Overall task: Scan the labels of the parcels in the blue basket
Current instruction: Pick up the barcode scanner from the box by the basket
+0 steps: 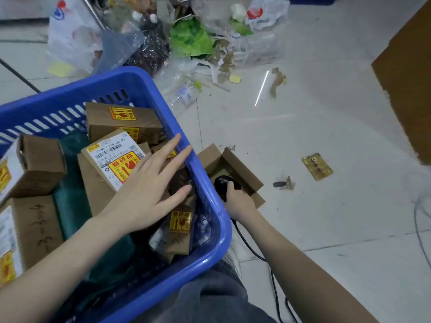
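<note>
The blue basket sits at the left, filled with several brown cardboard parcels. One parcel lies face up with a white barcode label and a yellow-red fragile sticker. My left hand hovers flat over the parcels, fingers spread, holding nothing. Below its fingers a dark parcel with a yellow sticker stands on edge against the basket wall. My right hand is outside the basket, closed around a black handheld scanner. The scanner's head is inside a small open cardboard box on the floor. Its black cable trails toward me.
A heap of plastic bags and rubbish covers the floor beyond the basket. A gold card and scraps lie on the white tiles at right. A large brown cardboard sheet stands at the far right. My knee in grey trousers is below.
</note>
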Motion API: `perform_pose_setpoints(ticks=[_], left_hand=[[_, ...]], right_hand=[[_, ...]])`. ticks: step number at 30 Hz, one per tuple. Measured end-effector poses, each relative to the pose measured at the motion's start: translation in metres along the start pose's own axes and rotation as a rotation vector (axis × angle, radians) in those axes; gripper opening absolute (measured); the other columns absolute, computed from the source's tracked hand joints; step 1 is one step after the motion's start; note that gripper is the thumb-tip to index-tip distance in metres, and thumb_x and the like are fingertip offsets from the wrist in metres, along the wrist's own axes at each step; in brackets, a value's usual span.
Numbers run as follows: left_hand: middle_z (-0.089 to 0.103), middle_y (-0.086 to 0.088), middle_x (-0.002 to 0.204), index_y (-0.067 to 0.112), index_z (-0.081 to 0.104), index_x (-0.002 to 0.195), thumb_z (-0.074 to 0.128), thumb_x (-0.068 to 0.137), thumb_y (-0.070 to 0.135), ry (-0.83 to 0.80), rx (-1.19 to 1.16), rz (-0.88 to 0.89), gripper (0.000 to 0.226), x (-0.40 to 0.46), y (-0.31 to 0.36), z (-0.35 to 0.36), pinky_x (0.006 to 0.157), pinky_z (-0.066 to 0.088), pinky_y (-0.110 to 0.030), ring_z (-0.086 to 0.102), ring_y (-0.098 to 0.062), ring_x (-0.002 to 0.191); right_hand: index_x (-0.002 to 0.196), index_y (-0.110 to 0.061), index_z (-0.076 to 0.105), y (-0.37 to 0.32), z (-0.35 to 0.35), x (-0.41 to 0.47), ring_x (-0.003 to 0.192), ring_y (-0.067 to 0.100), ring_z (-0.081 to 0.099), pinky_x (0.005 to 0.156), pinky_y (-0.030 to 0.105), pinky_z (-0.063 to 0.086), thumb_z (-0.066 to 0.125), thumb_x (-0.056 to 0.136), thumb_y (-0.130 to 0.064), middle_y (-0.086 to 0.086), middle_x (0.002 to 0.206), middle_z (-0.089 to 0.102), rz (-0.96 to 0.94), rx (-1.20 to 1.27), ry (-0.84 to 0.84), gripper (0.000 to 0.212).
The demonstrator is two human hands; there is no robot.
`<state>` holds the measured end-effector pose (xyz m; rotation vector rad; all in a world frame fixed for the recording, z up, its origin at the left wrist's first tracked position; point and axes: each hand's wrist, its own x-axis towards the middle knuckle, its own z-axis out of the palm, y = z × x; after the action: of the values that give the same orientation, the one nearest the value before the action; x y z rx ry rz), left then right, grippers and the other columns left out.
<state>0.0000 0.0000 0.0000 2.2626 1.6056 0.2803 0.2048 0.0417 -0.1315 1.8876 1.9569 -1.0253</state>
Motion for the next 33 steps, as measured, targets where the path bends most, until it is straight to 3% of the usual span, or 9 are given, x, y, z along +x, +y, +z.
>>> perform_pose_setpoints(ticks=[4, 11, 15, 17, 20, 24, 27, 30, 33], left_hand=[[-0.001, 0.006, 0.163, 0.037, 0.006, 0.151, 0.032, 0.091, 0.057, 0.01, 0.007, -0.005, 0.068, -0.004, -0.002, -0.005, 0.112, 0.026, -0.042, 0.029, -0.02, 0.138], [-0.005, 0.012, 0.161, 0.043, -0.001, 0.149, 0.033, 0.09, 0.059, 0.114, 0.018, 0.022, 0.07, -0.018, 0.008, -0.037, 0.11, 0.022, -0.035, 0.025, -0.016, 0.137], [-0.002, 0.009, 0.161, 0.038, 0.003, 0.151, 0.038, 0.089, 0.058, 0.192, 0.033, 0.035, 0.074, -0.031, 0.021, -0.066, 0.105, 0.018, -0.024, 0.027, -0.017, 0.135], [-0.001, 0.007, 0.162, 0.038, 0.002, 0.151, 0.04, 0.088, 0.059, 0.237, 0.034, 0.035, 0.076, -0.041, 0.027, -0.08, 0.107, 0.024, -0.031, 0.027, -0.019, 0.139], [-0.005, 0.011, 0.162, 0.045, -0.005, 0.148, 0.04, 0.086, 0.063, 0.302, -0.022, 0.002, 0.079, -0.06, 0.037, -0.101, 0.109, 0.03, -0.04, 0.024, -0.013, 0.142], [-0.01, 0.026, 0.158, 0.059, -0.011, 0.14, 0.044, 0.079, 0.07, 0.384, -0.216, -0.116, 0.083, -0.09, 0.045, -0.133, 0.11, 0.028, -0.034, 0.027, 0.0, 0.137], [0.006, 0.034, 0.151, 0.064, -0.005, 0.135, 0.054, 0.078, 0.066, 0.487, -0.468, -0.205, 0.082, -0.115, 0.048, -0.16, 0.103, 0.027, -0.021, 0.031, 0.005, 0.134], [0.019, 0.023, 0.155, 0.059, 0.005, 0.14, 0.062, 0.067, 0.065, 0.612, -0.698, -0.273, 0.092, -0.141, 0.042, -0.186, 0.099, 0.033, -0.017, 0.042, 0.002, 0.129], [0.043, 0.015, 0.145, 0.051, 0.024, 0.141, 0.067, 0.07, 0.058, 0.659, -0.794, -0.25, 0.083, -0.168, 0.03, -0.208, 0.092, 0.042, -0.013, 0.055, 0.004, 0.117]], right_hand=[[0.131, -0.008, 0.033, 0.0, -0.011, -0.007, 0.083, 0.034, 0.057, 0.066, 0.037, 0.044, 0.042, 0.092, -0.022, 0.017, 0.097, 0.062, 0.024, 0.081, 0.021, 0.042], [0.132, -0.014, 0.038, -0.02, -0.068, -0.054, 0.101, 0.036, 0.059, 0.071, 0.033, 0.035, 0.043, 0.092, -0.023, 0.016, 0.111, 0.066, -0.081, 0.251, 0.145, 0.041], [0.128, -0.021, 0.04, -0.04, -0.109, -0.104, 0.074, 0.027, 0.055, 0.064, 0.031, 0.034, 0.046, 0.092, -0.024, -0.007, 0.072, 0.057, -0.182, 0.394, 0.284, 0.036], [0.126, -0.028, 0.038, -0.052, -0.127, -0.131, 0.066, 0.021, 0.055, 0.06, 0.031, 0.038, 0.047, 0.092, -0.025, -0.007, 0.069, 0.054, -0.253, 0.476, 0.35, 0.036], [0.124, -0.036, 0.037, -0.074, -0.149, -0.172, 0.065, 0.016, 0.058, 0.064, 0.03, 0.045, 0.052, 0.092, -0.026, -0.001, 0.083, 0.061, -0.391, 0.619, 0.4, 0.037], [0.126, -0.031, 0.039, -0.109, -0.167, -0.222, 0.069, 0.009, 0.062, 0.066, 0.021, 0.051, 0.056, 0.094, -0.019, 0.002, 0.091, 0.066, -0.581, 0.888, 0.208, 0.039], [0.128, -0.026, 0.04, -0.134, -0.17, -0.247, 0.076, 0.012, 0.067, 0.065, 0.02, 0.052, 0.054, 0.094, -0.009, 0.007, 0.098, 0.072, -0.71, 0.993, 0.018, 0.04], [0.128, -0.024, 0.046, -0.154, -0.165, -0.264, 0.089, 0.023, 0.066, 0.073, 0.032, 0.056, 0.061, 0.088, -0.01, 0.018, 0.111, 0.071, -0.797, 0.962, -0.128, 0.046], [0.129, -0.027, 0.048, -0.174, -0.158, -0.269, 0.099, 0.024, 0.066, 0.083, 0.042, 0.053, 0.06, 0.082, -0.015, 0.012, 0.117, 0.07, -0.849, 0.898, -0.225, 0.05]])
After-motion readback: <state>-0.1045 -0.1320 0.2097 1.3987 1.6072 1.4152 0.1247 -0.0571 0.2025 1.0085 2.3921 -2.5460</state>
